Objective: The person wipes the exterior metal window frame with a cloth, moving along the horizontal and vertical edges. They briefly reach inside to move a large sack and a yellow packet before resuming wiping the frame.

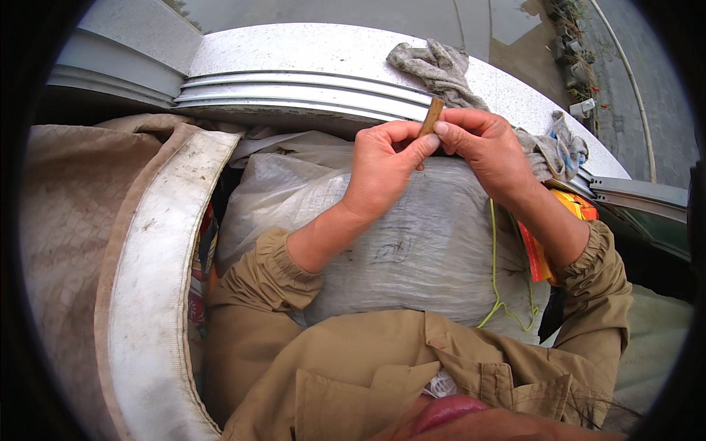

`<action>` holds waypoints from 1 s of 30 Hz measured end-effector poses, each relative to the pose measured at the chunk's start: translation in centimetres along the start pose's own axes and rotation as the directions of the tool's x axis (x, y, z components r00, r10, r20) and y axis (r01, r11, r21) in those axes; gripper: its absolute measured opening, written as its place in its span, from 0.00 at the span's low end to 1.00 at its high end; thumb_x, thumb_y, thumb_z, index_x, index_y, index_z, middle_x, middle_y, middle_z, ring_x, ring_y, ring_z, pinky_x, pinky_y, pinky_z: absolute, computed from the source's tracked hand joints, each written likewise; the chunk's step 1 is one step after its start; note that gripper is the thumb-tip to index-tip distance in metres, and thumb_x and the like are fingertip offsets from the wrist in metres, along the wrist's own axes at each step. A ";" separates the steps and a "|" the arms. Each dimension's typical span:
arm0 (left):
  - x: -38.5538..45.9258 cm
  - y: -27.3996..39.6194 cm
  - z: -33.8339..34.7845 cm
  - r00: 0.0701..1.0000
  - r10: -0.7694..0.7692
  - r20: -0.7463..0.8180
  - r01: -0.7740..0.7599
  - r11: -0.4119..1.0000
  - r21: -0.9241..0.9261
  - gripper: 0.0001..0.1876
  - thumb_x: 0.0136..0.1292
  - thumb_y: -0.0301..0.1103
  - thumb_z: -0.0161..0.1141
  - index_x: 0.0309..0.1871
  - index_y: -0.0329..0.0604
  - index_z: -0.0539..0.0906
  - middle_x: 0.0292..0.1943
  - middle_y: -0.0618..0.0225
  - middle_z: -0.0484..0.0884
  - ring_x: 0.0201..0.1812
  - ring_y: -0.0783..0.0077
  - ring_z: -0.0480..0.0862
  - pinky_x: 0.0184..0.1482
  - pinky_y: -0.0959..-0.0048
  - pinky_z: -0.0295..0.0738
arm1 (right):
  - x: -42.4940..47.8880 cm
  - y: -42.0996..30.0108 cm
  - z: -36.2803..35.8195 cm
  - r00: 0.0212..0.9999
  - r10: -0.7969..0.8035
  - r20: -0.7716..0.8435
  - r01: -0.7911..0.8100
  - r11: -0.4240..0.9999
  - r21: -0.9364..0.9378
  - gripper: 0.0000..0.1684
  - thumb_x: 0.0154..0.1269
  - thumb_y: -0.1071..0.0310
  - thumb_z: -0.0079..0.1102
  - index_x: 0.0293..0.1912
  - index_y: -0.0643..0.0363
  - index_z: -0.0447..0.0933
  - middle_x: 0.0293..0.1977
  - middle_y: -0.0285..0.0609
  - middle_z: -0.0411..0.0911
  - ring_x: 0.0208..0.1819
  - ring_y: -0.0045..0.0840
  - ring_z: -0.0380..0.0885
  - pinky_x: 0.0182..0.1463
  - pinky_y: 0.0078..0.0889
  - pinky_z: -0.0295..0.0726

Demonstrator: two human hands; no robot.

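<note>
Between the fingertips of both hands is a small flat brown stick (432, 117), seemingly wood, tilted with its upper end free. My left hand (389, 160) pinches its lower end between thumb and fingers. From the other side, my right hand (479, 144) grips it with thumb and forefinger. Both hands hover above a large whitish woven plastic sack (397, 237) that bears dark marks. A crumpled grey cloth (433, 63) lies just beyond the fingers, over the window sill.
Ahead runs a white sill (309, 49) with metal sliding tracks (298, 91). A second cloth (557, 149) rests on it at right. A yellow-green cord (495, 264) trails over the sack near a red and yellow packet (538, 253). White-edged brown fabric (149, 264) covers the left.
</note>
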State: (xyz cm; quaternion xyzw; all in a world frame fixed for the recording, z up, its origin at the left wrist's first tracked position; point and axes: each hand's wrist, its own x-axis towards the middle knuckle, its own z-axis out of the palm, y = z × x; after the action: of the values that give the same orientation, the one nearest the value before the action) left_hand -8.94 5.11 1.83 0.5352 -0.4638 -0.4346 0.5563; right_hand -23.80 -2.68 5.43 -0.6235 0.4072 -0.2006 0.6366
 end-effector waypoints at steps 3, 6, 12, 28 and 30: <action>-0.4 -0.3 -0.6 0.992 0.125 0.007 -0.123 0.960 0.253 0.14 0.51 0.28 0.66 0.43 0.38 0.81 0.37 0.66 0.79 0.33 0.78 0.76 0.34 0.79 0.72 | 0.1 0.4 -0.3 0.990 0.055 -0.130 -0.059 0.998 -0.024 0.12 0.66 0.65 0.53 0.42 0.64 0.76 0.33 0.34 0.77 0.33 0.13 0.73 0.38 0.17 0.74; -0.1 -1.3 -2.5 0.959 0.283 -0.025 -0.221 0.798 0.561 0.16 0.51 0.28 0.66 0.45 0.40 0.81 0.41 0.64 0.79 0.33 0.74 0.77 0.35 0.78 0.73 | 0.5 -0.8 -2.3 0.983 0.169 -0.073 -0.177 0.977 -0.121 0.11 0.71 0.63 0.42 0.42 0.61 0.69 0.29 0.40 0.76 0.35 0.19 0.77 0.38 0.23 0.76; 1.8 -3.3 -6.5 0.889 0.455 -0.057 -0.193 0.484 0.853 0.07 0.54 0.29 0.61 0.36 0.42 0.81 0.34 0.66 0.81 0.40 0.65 0.77 0.47 0.68 0.64 | 1.2 0.5 -4.3 0.999 0.016 0.033 0.018 0.567 -0.823 0.11 0.67 0.66 0.44 0.43 0.64 0.64 0.27 0.60 0.74 0.33 0.49 0.75 0.39 0.45 0.73; 1.3 -3.6 -5.0 0.865 0.497 0.069 -0.336 0.471 0.816 0.10 0.51 0.27 0.62 0.38 0.41 0.81 0.31 0.62 0.81 0.39 0.62 0.78 0.53 0.64 0.63 | 0.0 2.7 -3.8 0.929 -0.298 0.219 0.329 0.398 -0.856 0.05 0.61 0.74 0.48 0.34 0.63 0.63 0.29 0.53 0.69 0.33 0.49 0.70 0.36 0.44 0.69; 1.3 -3.5 -5.1 0.879 0.471 0.069 -0.324 0.484 0.813 0.10 0.50 0.27 0.62 0.38 0.40 0.81 0.31 0.61 0.80 0.39 0.60 0.78 0.52 0.62 0.64 | -0.2 2.0 -3.5 0.944 -0.253 0.210 0.302 0.420 -0.855 0.04 0.60 0.76 0.44 0.35 0.65 0.63 0.30 0.55 0.70 0.34 0.50 0.71 0.37 0.45 0.69</action>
State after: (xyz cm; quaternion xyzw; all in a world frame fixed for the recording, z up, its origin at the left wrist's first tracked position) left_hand -3.62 4.60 -1.55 0.6384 -0.6727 0.0094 0.3739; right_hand -27.11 -4.49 3.96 -0.9234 0.3277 -0.0502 0.1936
